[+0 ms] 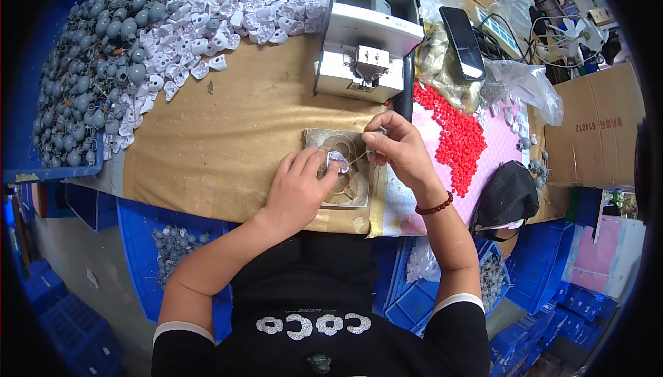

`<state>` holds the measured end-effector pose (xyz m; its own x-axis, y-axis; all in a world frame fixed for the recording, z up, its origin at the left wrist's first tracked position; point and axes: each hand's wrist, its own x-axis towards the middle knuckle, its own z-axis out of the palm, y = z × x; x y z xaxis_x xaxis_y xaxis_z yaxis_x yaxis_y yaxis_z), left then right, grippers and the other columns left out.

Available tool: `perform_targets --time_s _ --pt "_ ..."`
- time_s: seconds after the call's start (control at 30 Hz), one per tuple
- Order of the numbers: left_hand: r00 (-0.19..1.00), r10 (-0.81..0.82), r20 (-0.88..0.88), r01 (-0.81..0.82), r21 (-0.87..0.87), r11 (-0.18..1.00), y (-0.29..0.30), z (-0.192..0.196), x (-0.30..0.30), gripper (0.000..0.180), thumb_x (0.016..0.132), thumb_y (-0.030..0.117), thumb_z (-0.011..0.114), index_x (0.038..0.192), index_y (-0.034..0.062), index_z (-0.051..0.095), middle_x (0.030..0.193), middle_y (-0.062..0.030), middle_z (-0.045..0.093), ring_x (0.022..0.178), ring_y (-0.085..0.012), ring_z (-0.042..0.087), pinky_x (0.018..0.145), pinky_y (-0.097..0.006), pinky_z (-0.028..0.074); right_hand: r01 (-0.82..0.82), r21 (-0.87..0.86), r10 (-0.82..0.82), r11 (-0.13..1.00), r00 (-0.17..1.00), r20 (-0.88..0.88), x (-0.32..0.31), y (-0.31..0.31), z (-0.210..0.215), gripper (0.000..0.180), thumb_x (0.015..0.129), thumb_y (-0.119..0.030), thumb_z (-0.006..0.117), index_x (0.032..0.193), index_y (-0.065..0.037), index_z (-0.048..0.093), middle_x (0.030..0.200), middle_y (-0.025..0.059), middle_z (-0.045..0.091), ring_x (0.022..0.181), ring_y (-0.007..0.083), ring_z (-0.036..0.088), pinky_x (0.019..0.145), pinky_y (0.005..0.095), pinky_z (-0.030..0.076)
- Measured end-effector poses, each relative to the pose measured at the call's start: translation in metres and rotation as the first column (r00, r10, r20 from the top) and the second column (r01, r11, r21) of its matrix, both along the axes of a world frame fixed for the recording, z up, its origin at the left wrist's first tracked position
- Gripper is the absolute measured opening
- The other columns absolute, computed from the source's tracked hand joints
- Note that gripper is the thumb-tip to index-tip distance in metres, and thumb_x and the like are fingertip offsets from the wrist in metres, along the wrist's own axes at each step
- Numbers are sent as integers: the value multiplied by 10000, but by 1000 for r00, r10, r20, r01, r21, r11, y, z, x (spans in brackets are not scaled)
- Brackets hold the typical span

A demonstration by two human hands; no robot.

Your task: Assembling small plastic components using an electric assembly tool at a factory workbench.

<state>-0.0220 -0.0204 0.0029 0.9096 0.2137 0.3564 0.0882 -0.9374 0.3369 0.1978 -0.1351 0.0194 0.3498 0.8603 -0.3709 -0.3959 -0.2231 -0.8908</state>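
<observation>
A square metal fixture plate with a shaped recess lies at the table's front edge. My left hand rests on its left side, fingers closed on a small white plastic shell over the recess. Above the plate's right side, my right hand pinches one end of a thin yellowish wire. This wire slants down toward the white shell. Whether it is joined to the shell cannot be made out. A beaded bracelet circles my right wrist.
Grey round parts with wires fill a blue bin at left, beside heaped white shells. A white-and-grey machine stands beyond the plate. Red caps, a phone, a black pouch and a cardboard box lie rightward.
</observation>
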Motion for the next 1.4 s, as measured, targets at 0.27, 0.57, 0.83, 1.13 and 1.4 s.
perform_targets --time_s 0.27,0.57,0.83,1.13,1.4 --pt "1000 -17 -3 17 -15 1000 1 0 1 342 796 63 679 1137 74 674 1150 -146 595 1161 -328 573 953 -453 463 -50 384 -179 922 826 535 -19 7 -22 369 839 109 715 1162 -19 589 1168 108 615 1063 183 632 915 304 552" --pt "999 -36 -12 35 -15 999 4 0 0 303 784 73 691 1086 54 676 1161 -165 602 1177 -337 573 959 -451 467 -92 169 140 981 942 -306 -12 5 -11 471 824 63 760 1240 -29 558 1056 154 687 917 231 708 783 342 620" --pt "995 -89 54 91 -40 995 14 -2 1 212 794 110 688 993 39 661 1101 -157 607 1146 -319 577 905 -413 477 -282 -186 318 941 553 770 -23 16 12 414 774 -106 856 1107 5 635 959 78 675 786 120 641 649 310 521" --pt "998 67 13 -61 -253 966 14 13 20 312 759 115 743 1052 67 648 1045 -109 610 1053 -290 598 848 -407 494 -158 -131 184 979 395 900 -28 14 7 570 769 -252 844 1244 -79 580 1029 138 596 888 351 630 764 429 521" --pt "995 88 -40 -94 -180 979 6 14 29 351 747 120 751 1080 83 646 957 -76 588 965 -280 584 798 -400 478 260 288 -255 922 -155 954 49 18 -13 446 915 -81 674 1333 -6 542 1099 159 618 977 289 611 857 384 501"
